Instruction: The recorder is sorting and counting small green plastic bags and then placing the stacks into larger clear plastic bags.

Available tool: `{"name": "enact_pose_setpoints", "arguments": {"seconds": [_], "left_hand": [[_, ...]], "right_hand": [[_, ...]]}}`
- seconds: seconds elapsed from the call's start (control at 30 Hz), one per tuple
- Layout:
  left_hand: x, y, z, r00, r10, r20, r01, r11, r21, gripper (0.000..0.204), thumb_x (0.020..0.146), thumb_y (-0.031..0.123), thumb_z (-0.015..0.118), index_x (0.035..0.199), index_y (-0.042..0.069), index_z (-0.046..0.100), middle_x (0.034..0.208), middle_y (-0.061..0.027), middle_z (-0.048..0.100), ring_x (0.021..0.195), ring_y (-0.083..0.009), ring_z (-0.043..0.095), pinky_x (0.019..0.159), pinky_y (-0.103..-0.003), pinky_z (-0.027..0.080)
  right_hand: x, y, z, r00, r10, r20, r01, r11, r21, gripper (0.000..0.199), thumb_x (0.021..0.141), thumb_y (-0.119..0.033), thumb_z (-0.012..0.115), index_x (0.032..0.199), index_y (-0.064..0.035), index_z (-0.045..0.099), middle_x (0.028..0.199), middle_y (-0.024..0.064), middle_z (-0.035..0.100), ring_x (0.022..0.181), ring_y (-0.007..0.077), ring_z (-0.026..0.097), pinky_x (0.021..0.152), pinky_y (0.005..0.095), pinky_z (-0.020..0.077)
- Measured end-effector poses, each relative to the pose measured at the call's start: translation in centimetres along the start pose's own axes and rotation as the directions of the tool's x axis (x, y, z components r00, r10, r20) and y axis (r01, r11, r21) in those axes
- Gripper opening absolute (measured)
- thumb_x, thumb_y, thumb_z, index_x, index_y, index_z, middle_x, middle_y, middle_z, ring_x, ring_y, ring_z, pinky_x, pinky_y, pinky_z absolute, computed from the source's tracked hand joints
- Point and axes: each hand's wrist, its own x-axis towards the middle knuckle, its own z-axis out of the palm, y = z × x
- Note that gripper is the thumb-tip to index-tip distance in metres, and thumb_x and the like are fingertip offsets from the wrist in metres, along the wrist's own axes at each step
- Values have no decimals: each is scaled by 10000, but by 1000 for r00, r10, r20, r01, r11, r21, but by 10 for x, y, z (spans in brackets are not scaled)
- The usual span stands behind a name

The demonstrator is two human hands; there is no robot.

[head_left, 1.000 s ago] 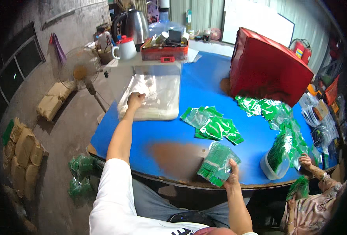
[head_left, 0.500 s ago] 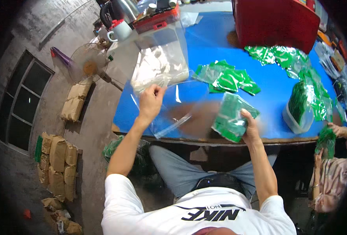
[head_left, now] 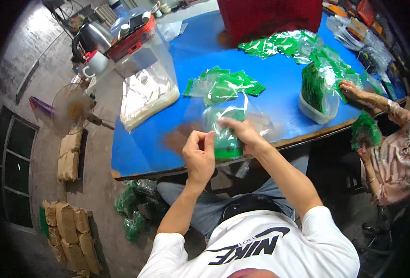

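My right hand (head_left: 247, 134) is closed on green flat plastic packets (head_left: 228, 151), its thumb lying across the top. Beside them my left hand (head_left: 198, 156) is pinched, fingers curled, at the edge of a clear plastic bag (head_left: 214, 112). The clear film spreads over and around the packets; motion blur and glare hide whether they are inside it. Both hands are over the table's front edge. Just beyond lies a loose pile of green packets (head_left: 226, 85).
On the blue table (head_left: 142, 150), a clear bin (head_left: 161, 76) of clear bags stands left. A tub (head_left: 317, 113) of upright green packets, more loose packets (head_left: 302, 44) and a red box (head_left: 270, 18) are to the right and back. A co-worker's hand (head_left: 352, 90) reaches in at right.
My left hand has drawn the clear bag away from the bin and over to the green packets. My right hand has brought the packets left to meet it. The view has shifted right.
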Motion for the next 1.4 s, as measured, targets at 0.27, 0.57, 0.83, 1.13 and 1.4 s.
{"name": "enact_pose_setpoints", "arguments": {"seconds": [0.27, 0.57, 0.83, 1.13, 1.4], "left_hand": [[-53, 38, 12, 870, 186, 457, -214, 977, 9, 151, 886, 104, 728, 841, 5, 624, 755, -119, 597, 637, -242, 608, 589, -347, 482], [164, 30, 41, 410, 58, 910, -561, 803, 202, 395, 911, 329, 597, 1136, 17, 690, 1125, -166, 700, 1114, -335, 632, 1008, -440, 460], [171, -3, 38, 488, 173, 855, -386, 922, 34, 250, 855, 216, 719, 995, 9, 736, 889, -133, 741, 793, -182, 677, 757, -329, 534], [64, 54, 98, 272, 742, 613, -882, 447, -150, 185, 715, 129, 733, 887, 105, 671, 910, -40, 664, 944, -257, 662, 1114, -561, 348], [-7, -69, -32, 847, -527, -67, 324, 612, -721, 181, 993, 296, 616, 1003, 133, 537, 947, 52, 509, 876, -61, 501, 802, -225, 433]], "right_hand": [[-11, -15, 0, 962, -234, 143, 269, 901, -341, 355, 841, -315, 739, 1025, -17, 678, 926, 59, 686, 821, 146, 650, 715, 329, 552], [2, 16, -4, 953, -159, 260, 205, 966, -160, 305, 880, -222, 699, 1112, -30, 655, 965, 52, 687, 887, 149, 644, 788, 313, 535], [-34, -33, 37, 968, 26, 248, 171, 656, -735, 441, 801, -279, 763, 1130, -1, 669, 1008, 87, 696, 924, 174, 654, 822, 325, 524], [-16, 3, 19, 865, -164, 474, 472, 584, -660, 436, 771, -320, 809, 1078, -29, 703, 968, 90, 720, 785, 162, 669, 729, 332, 556], [17, -20, -17, 867, 359, 345, -287, 927, -243, 367, 856, -267, 750, 1102, -11, 657, 954, 97, 729, 740, 178, 719, 694, 350, 623]]}}
